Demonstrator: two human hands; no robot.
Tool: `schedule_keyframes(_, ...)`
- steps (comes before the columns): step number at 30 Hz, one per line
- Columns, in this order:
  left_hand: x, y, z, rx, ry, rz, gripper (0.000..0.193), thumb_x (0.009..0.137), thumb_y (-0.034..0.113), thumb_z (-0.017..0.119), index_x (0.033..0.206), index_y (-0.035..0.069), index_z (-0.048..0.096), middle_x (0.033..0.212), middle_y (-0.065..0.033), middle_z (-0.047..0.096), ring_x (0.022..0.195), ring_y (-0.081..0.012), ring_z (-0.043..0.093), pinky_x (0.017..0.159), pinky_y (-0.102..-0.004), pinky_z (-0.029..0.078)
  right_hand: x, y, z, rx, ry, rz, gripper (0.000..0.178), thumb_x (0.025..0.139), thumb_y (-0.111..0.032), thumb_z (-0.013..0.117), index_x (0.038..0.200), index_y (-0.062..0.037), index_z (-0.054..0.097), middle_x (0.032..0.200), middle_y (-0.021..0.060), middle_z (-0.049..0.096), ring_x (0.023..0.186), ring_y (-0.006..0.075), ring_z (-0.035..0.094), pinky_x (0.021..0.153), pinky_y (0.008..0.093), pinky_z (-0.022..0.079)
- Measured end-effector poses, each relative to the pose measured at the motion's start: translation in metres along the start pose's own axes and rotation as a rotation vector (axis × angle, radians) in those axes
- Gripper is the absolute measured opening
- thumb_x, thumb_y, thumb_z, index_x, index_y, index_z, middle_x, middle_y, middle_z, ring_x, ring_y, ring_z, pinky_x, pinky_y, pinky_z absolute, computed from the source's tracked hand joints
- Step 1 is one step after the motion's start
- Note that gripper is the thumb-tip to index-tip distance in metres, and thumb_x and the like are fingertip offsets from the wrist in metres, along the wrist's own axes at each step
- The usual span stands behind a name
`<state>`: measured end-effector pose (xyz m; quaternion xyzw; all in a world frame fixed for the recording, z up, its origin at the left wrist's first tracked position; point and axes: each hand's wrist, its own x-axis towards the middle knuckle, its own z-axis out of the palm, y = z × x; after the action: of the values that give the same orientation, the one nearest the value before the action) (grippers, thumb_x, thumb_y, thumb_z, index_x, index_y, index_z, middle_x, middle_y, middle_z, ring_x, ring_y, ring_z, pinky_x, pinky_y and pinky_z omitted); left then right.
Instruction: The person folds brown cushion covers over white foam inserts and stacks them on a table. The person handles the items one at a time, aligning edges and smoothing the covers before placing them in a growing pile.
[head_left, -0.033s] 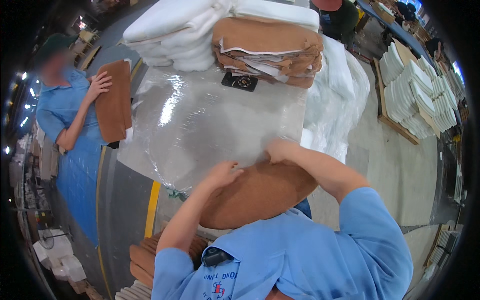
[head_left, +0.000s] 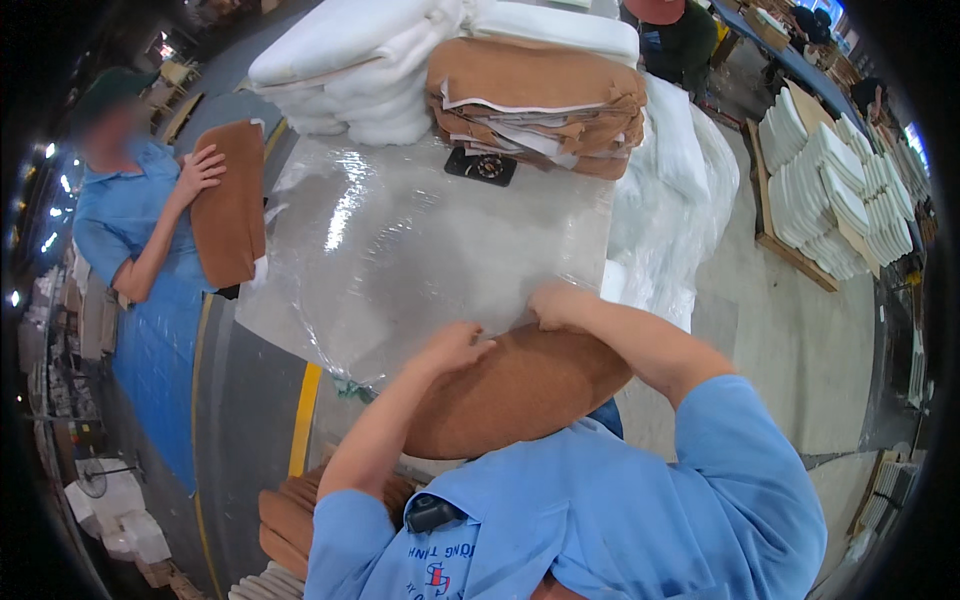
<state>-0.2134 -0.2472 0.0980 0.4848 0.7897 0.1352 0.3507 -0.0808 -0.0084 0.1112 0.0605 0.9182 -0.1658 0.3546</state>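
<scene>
Cushion (head_left: 520,395) sits nearest, at six o'clock. Left hand (head_left: 456,347), half curled, is at its eleven; right hand (head_left: 556,305) curls at its one; both grips hidden. Even hands should keep it smooth. Brown cloths (head_left: 540,78) pile at twelve.

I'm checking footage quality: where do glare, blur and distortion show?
Head view: glare streaks the clear plastic sheet; same view: left hand and right hand look slightly soft; same view: blue table, upper right, bows near the black rim.
</scene>
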Motion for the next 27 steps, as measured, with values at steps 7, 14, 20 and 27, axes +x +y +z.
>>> schedule_keyframes(7,0.035,0.030,0.017,-0.092,0.123,-0.056,0.042,0.095,0.042,0.072,0.099,0.000,0.069,0.099,-0.0236,0.071,0.094,-0.0403,0.067,0.087,-0.0497,0.052,-0.006,0.014,0.016,0.432,0.289,0.144,0.028,0.093,-0.026,0.070,0.115,-0.0085,0.071,0.114,0.0202,0.074,0.111,0.0398,0.069,0.095,0.0482,0.054)
schedule_keyframes(14,0.021,0.016,-0.003,0.013,0.010,-0.163,0.047,0.101,0.052,0.063,0.097,0.005,0.070,0.101,-0.0207,0.074,0.101,-0.0413,0.070,0.086,-0.0511,0.054,0.013,0.014,0.016,0.479,0.142,0.220,0.042,0.098,-0.042,0.065,0.125,-0.0109,0.076,0.126,0.0174,0.074,0.119,0.0395,0.068,0.104,0.0478,0.053)
schedule_keyframes(20,0.009,-0.001,0.006,0.001,0.315,-0.125,0.051,0.103,0.057,0.057,0.092,0.010,0.074,0.092,-0.0176,0.075,0.092,-0.0416,0.071,0.079,-0.0525,0.056,0.016,0.015,0.044,0.566,0.505,0.137,0.033,0.102,-0.035,0.061,0.114,-0.0071,0.075,0.106,0.0234,0.074,0.102,0.0444,0.069,0.091,0.0511,0.054)
schedule_keyframes(27,0.017,-0.014,0.024,0.018,0.371,-0.147,0.044,0.104,0.053,0.056,0.094,0.014,0.075,0.087,-0.0166,0.074,0.086,-0.0421,0.071,0.072,-0.0533,0.055,0.014,0.010,0.052,0.633,0.546,0.123,0.033,0.105,-0.036,0.057,0.107,-0.0081,0.074,0.103,0.0204,0.074,0.101,0.0430,0.069,0.089,0.0522,0.054)
